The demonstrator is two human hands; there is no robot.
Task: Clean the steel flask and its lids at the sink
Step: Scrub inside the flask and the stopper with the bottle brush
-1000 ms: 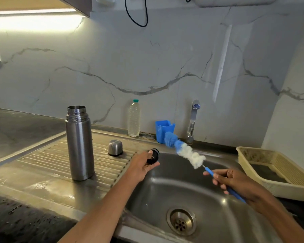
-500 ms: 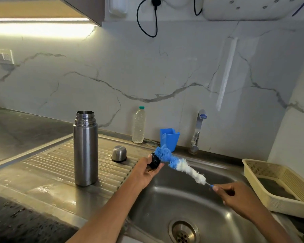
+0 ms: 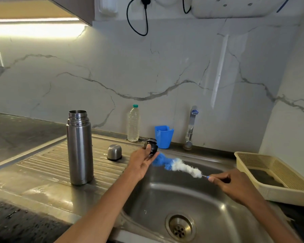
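Black inner stopper (image 3: 152,146) pinched in the left hand (image 3: 142,161), thumb on top and fingers curled beneath, raised over the near-left rim of the sink (image 3: 191,195) so drips fall into the basin rather than onto the desk. Bottle brush (image 3: 177,164) gripped by the right hand (image 3: 235,186) far down its thin blue handle, fingers closed round it, which gives reach and a light touch. Blue bristle tip tucked against the underside of the stopper, just by the left fingers; white fluffy part trailing back toward the right hand. Probably scrubbing the stopper's lower face and grooves, judging by the angle.

Steel flask (image 3: 79,148) upright and uncapped on the ribbed drainboard (image 3: 42,165), well apart from the hands, mouth open. Whether washed yet or not, impossible to tell. Steel cup lid (image 3: 114,152) mouth-down on the same drainboard, between flask and left hand, likely parked to drain or to wait its turn.

Tap (image 3: 191,127) not running. Blue cup (image 3: 164,136) and clear plastic bottle (image 3: 133,123) along the back ledge; cream basket (image 3: 274,178) to the right of the basin.
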